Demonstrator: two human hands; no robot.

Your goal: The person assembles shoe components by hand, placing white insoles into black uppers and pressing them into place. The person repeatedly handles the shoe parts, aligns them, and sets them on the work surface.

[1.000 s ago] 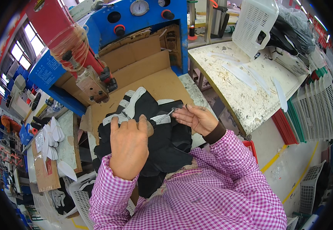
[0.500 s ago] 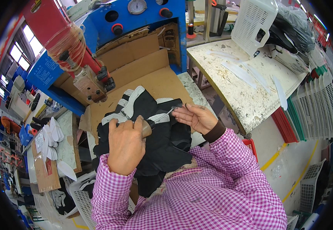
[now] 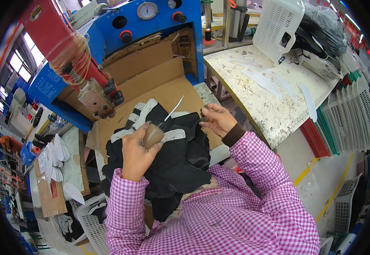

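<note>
My left hand [image 3: 138, 149] is closed round a translucent brown squeeze bottle [image 3: 154, 136]. The bottle's dark neck and thin pale nozzle [image 3: 175, 108] point up and away to the right. My right hand [image 3: 217, 120] is apart from the nozzle, its fingers pinched together. Something dark shows at its stained fingertips, too small to make out. Under both hands lies a pile of black fabric pieces [image 3: 172, 159], some with white edging, spread over my lap and the cardboard-covered surface [image 3: 168, 92].
A blue machine [image 3: 104, 32] with gauges and knobs stands ahead, its red arm [image 3: 57, 40] hanging at the left. To the right is a stained white table [image 3: 236, 63] with white cut pieces and a white basket [image 3: 278, 27]. Stacked crates [image 3: 346, 117] stand farther right.
The bottle has tipped so that its nozzle now points upward. My right hand has drawn its fingers together, away from the nozzle. The head view has shifted slightly.
</note>
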